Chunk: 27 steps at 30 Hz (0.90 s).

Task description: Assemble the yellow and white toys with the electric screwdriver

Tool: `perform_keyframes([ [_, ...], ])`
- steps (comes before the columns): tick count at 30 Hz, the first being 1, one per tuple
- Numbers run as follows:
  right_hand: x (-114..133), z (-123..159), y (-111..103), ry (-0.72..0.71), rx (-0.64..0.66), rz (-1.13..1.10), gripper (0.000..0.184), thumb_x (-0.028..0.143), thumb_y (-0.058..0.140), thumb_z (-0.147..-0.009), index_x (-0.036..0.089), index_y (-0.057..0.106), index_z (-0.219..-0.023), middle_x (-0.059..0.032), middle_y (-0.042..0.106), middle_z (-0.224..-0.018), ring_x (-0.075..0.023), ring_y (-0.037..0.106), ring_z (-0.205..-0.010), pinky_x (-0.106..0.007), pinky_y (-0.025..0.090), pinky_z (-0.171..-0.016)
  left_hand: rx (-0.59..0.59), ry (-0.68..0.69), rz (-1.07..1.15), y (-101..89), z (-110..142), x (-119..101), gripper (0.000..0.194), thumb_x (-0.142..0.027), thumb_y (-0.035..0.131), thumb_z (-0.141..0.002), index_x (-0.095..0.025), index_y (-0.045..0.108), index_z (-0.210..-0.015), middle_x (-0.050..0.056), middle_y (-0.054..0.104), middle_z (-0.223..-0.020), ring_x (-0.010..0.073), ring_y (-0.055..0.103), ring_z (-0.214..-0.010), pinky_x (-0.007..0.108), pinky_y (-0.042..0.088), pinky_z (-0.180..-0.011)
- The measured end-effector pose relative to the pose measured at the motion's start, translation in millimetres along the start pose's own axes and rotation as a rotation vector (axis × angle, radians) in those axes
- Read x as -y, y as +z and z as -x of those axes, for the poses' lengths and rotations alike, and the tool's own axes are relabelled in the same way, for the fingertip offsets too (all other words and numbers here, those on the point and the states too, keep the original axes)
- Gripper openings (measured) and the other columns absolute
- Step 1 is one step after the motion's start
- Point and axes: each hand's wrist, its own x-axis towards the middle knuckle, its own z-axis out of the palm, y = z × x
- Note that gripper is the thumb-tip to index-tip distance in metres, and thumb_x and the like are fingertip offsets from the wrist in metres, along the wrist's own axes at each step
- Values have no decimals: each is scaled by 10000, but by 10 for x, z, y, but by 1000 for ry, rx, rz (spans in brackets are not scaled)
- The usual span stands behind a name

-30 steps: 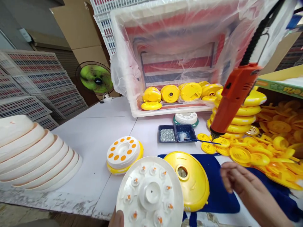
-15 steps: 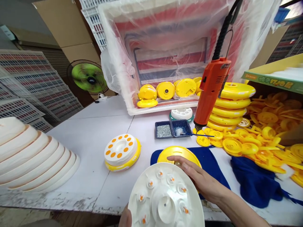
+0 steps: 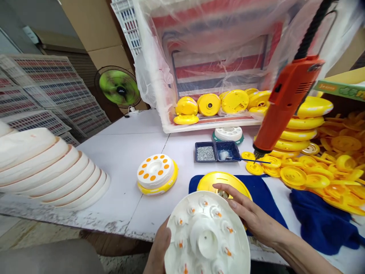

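My left hand point(image 3: 160, 247) grips the left edge of a round white plastic cover point(image 3: 196, 217), whose hollow inside faces me. A ring of posts with small orange pieces surrounds its raised centre. My right hand point(image 3: 251, 215) is at the cover's upper right rim, thumb against the edge and fingers stretched out behind it. Just beyond lies a yellow disc point(image 3: 205, 182) on a dark blue cloth point(image 3: 262, 190), partly hidden by the cover and fingers. An orange electric screwdriver point(image 3: 288, 101) hangs above the table, bit downward.
Small trays hold silver screws point(image 3: 205, 153) and a white substance point(image 3: 224, 155) with a blue stick. A white-and-yellow assembly point(image 3: 155, 175) sits left of centre; stacked white covers point(image 3: 57, 171) lean at far left. Yellow parts point(image 3: 296, 177) cover the right side. A lined bin point(image 3: 168, 127) stands behind.
The view has shifted left, so most things appear farther right. More of my left hand shows at the cover's edge. Both hands stay at the cover.
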Motion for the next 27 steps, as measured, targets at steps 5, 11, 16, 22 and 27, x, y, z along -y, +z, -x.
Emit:
perform_keyframes([
  [5, -75, -22, 19, 52, -167, -132, 588, 579, 564, -882, 364, 412, -1407, -32, 547, -1383, -262, 587, -1128, -387, 481, -924, 11, 73, -76, 56, -38, -111, 518, -590, 648, -787, -196, 707, -1117, 117, 726, -1146, 345, 622, -1137, 450, 483, -968],
  [11, -43, -18, -15, -3, -211, -89, 570, 562, 547, -900, 378, 377, -1413, -36, 572, -1369, -247, 611, -1088, -360, 492, -898, -51, 151, -65, 63, -19, -103, 540, -422, 765, -739, -215, 620, -1217, 115, 703, -1184, 317, 638, -1109, 404, 503, -925],
  [16, -50, 12, 15, 4, -168, -36, 622, 588, 498, -910, 359, 308, -1455, -48, 673, -1181, -254, 636, -1027, -393, 499, -891, -18, 162, -8, 19, -63, -51, 594, -379, 807, -680, -194, 608, -1208, 139, 712, -1139, 337, 659, -1056, 435, 512, -905],
  [22, -123, -25, 4, -37, -280, -45, 599, 602, 554, -870, 399, 394, -1410, -31, 563, -1364, -272, 600, -1127, -383, 514, -890, 64, 167, -139, -79, -94, -98, 709, -545, 773, -682, -224, 561, -1278, 154, 614, -1320, 357, 601, -1153, 421, 500, -901],
  [27, -181, -44, -3, -18, -323, -83, 661, 607, 550, -866, 377, 337, -1448, -29, 667, -991, -249, 646, -795, -400, 534, -764, -31, 188, -169, -180, -81, -14, 707, -476, 819, -657, -225, 563, -1266, 154, 639, -1289, 353, 584, -1188, 451, 459, -975],
])
